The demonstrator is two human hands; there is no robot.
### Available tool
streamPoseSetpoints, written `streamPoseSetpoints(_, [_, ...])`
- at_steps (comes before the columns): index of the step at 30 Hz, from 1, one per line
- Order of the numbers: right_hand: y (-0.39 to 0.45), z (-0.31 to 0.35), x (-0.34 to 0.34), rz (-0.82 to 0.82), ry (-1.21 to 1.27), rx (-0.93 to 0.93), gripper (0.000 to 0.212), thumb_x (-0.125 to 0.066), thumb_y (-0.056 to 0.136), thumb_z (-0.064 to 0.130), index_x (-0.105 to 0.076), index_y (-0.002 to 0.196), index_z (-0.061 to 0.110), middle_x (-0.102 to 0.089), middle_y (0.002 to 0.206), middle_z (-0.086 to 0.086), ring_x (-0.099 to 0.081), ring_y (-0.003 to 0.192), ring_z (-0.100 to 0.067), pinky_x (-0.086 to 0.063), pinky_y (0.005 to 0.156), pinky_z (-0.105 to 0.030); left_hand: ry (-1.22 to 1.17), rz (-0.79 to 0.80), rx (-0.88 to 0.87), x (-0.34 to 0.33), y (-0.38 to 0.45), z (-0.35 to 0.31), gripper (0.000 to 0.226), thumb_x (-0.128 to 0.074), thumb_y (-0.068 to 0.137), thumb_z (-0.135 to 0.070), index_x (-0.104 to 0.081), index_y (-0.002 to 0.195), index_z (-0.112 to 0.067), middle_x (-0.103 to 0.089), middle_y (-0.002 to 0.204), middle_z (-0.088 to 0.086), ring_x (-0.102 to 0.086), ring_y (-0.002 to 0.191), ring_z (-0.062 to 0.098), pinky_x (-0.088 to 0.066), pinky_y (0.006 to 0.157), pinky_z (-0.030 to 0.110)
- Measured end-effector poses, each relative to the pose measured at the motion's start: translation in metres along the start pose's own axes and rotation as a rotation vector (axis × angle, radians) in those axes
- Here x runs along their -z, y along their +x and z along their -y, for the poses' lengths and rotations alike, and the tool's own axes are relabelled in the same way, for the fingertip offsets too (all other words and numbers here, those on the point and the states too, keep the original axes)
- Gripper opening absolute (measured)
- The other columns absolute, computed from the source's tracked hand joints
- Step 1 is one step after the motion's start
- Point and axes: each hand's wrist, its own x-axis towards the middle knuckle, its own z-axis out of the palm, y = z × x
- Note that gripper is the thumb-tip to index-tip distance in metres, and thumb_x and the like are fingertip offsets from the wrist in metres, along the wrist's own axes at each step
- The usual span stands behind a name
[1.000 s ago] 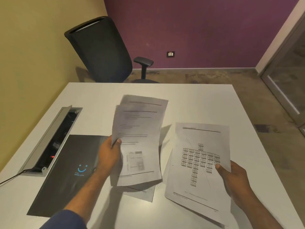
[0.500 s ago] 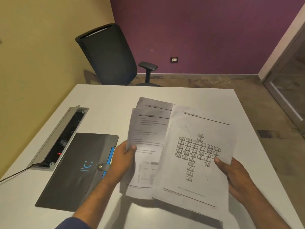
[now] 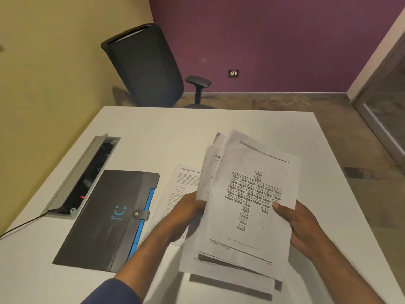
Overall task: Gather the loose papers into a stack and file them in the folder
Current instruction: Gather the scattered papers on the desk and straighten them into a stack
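Chart sheet (image 3: 252, 194) is now lying over the left-hand sheets; half a second ago it was only overlapping them, so the 2 bundles are merging into 1 stack, edges still fanned. Left hand (image 3: 186, 213) is gripping the stack's left edge, right hand (image 3: 300, 224) pinching the right edge, thumb on top. 1 sheet (image 3: 177, 189) is still lying on the tabletop (image 3: 153, 132) beside the closed folder (image 3: 105, 218).
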Motion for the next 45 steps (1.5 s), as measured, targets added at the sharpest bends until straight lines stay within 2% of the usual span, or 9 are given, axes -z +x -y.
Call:
streamPoseSetpoints(3, [-0.003,0.001,0.001,0.024,-0.043,0.021,0.041,-0.062,0.088,0.001,-0.062,0.128,0.008,-0.068,0.127,-0.013,-0.066,0.115,-0.033,-0.052,0.097,-0.048,-0.259,0.003,0.08,0.001,0.001,-0.006,0.028,-0.062,0.09,-0.042,-0.08,0.096,-0.022,-0.078,0.106,0.0,-0.074,0.095,0.016,-0.058,0.083,0.032])
streamPoseSetpoints(6, [-0.005,0.002,-0.007,0.058,-0.145,0.088,0.039,-0.067,0.086,0.003,-0.066,0.124,0.011,-0.07,0.124,-0.011,-0.067,0.114,-0.031,-0.048,0.1,-0.048,-0.076,0.024,-0.016,-0.011,0.002,-0.01,0.036,-0.073,0.085,-0.045,-0.073,0.113,-0.023,-0.078,0.111,-0.006,-0.073,0.104,0.009,-0.057,0.092,0.03])
streamPoseSetpoints(14, [-0.011,0.014,-0.022,-0.113,-0.381,0.383,0.025,-0.075,0.081,0.005,-0.078,0.09,0.029,-0.079,0.094,0.01,-0.075,0.089,-0.009,-0.059,0.073,-0.023,0.062,-0.047,-0.209,-0.013,0.001,-0.011,0.026,-0.075,0.088,-0.022,-0.075,0.114,-0.018,-0.079,0.107,-0.002,-0.075,0.099,0.016,-0.06,0.09,0.037])
streamPoseSetpoints(19, [-0.023,0.01,-0.025,-0.108,-0.338,0.48,0.033,-0.077,0.077,0.004,-0.08,0.084,0.036,-0.079,0.086,0.012,-0.075,0.08,-0.005,-0.054,0.063,-0.01,0.077,-0.119,-0.365,-0.011,-0.003,-0.004,0.031,-0.081,0.079,-0.019,-0.076,0.096,-0.044,-0.078,0.101,-0.009,-0.073,0.095,0.01,-0.061,0.085,0.035])
streamPoseSetpoints(28, [-0.017,-0.025,-0.005,-0.071,-0.375,0.312,0.034,-0.081,0.071,0.001,-0.074,0.101,0.016,-0.079,0.098,-0.003,-0.075,0.092,-0.02,-0.057,0.079,-0.031,-0.069,-0.068,-0.332,-0.013,-0.002,0.026,0.043,-0.087,0.071,-0.012,-0.075,0.108,-0.032,-0.078,0.107,0.005,-0.073,0.104,0.024,-0.059,0.089,0.042])
streamPoseSetpoints(33, [-0.013,-0.038,-0.009,-0.148,-0.376,0.302,0.024,-0.078,0.077,-0.001,-0.078,0.081,0.022,-0.08,0.087,0.004,-0.075,0.077,-0.009,-0.056,0.06,-0.014,-0.102,-0.125,-0.311,-0.029,-0.004,0.034,0.047,-0.087,0.072,-0.01,-0.074,0.103,-0.043,-0.079,0.101,-0.003,-0.073,0.098,0.015,-0.061,0.086,0.035])
streamPoseSetpoints(40, [-0.017,-0.058,-0.007,-0.204,-0.402,0.253,0.026,-0.074,0.081,-0.002,-0.072,0.085,0.023,-0.078,0.084,0.01,-0.073,0.077,-0.004,-0.054,0.066,-0.015,-0.015,-0.053,-0.229,-0.032,-0.003,0.054,0.028,-0.083,0.079,-0.013,-0.078,0.099,-0.03,-0.079,0.106,0.003,-0.074,0.101,0.021,-0.059,0.092,0.043])
streamPoseSetpoints(43, [-0.018,-0.066,-0.003,-0.226,-0.416,0.235,0.021,-0.072,0.084,0.002,-0.072,0.088,0.023,-0.077,0.084,0.014,-0.072,0.084,-0.005,-0.052,0.069,-0.015,0.056,-0.121,-0.208,-0.036,0.0,0.063,0.029,-0.078,0.085,-0.017,-0.076,0.093,-0.045,-0.079,0.101,-0.009,-0.074,0.095,0.009,-0.06,0.085,0.03])
streamPoseSetpoints(45, [-0.018,-0.064,0.0,-0.204,-0.454,0.228,0.017,-0.071,0.087,0.007,-0.073,0.094,0.022,-0.078,0.086,0.016,-0.073,0.087,-0.004,-0.054,0.067,-0.012,0.103,-0.166,-0.219,-0.034,0.006,0.066,0.023,-0.075,0.088,-0.018,-0.077,0.086,-0.041,-0.08,0.096,-0.008,-0.074,0.089,0.008,-0.06,0.079,0.027])
